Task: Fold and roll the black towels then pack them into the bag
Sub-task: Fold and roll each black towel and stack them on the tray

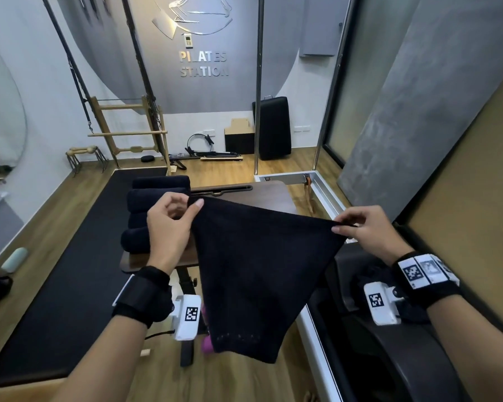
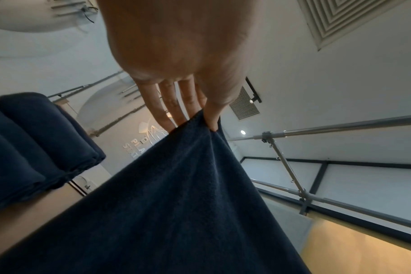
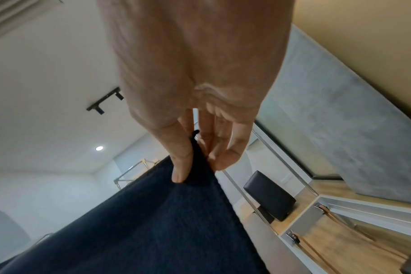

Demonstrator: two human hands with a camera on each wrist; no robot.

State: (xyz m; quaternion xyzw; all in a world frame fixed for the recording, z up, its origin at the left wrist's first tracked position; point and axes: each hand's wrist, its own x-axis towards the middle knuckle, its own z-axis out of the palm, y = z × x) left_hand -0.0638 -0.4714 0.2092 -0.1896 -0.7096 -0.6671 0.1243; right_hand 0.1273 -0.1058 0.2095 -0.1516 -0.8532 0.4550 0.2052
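Rolled towels (image 1: 157,204) lie on a wooden table (image 1: 270,195), studio behind.

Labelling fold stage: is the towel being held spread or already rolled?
Spread, not rolled. The towel hangs in the air, the left hand and right hand each pinching a top corner.

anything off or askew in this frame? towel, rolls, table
Nothing stands out. Both hands, left hand and right hand, pinch the top corners of the black towel, which hangs free. The rolled towels lie side by side on the wooden table.
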